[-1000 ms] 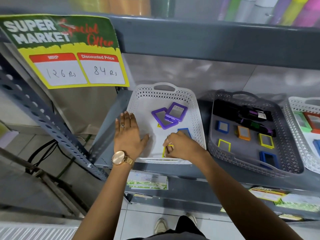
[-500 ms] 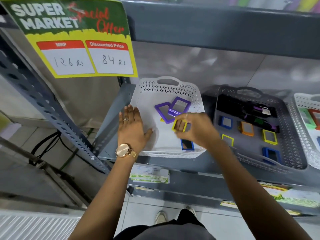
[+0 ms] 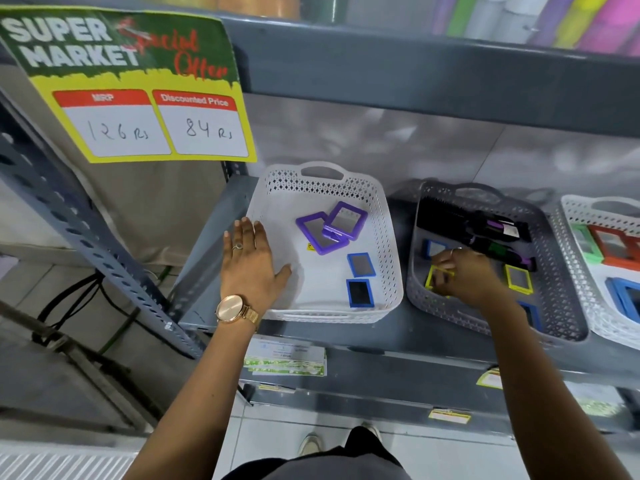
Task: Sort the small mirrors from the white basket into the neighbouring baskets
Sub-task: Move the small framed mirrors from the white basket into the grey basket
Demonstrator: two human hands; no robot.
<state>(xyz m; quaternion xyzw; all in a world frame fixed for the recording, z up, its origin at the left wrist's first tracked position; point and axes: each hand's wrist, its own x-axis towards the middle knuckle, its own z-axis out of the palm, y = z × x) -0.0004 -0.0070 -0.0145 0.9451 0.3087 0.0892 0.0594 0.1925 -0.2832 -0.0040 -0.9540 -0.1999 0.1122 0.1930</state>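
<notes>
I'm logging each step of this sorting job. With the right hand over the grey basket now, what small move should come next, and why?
Probably lower and let go: the right hand holds the yellow-framed mirror inside the grey basket, low over a bare patch of floor beside another yellow mirror. Then it can go back for the two blue mirrors left in the white basket.

The white basket [image 3: 389, 258] holds two purple mirrors [image 3: 330, 225] and two blue mirrors [image 3: 360, 277]; a yellow mirror [image 3: 437, 277] hangs tilted over the grey basket [image 3: 554, 306]
</notes>
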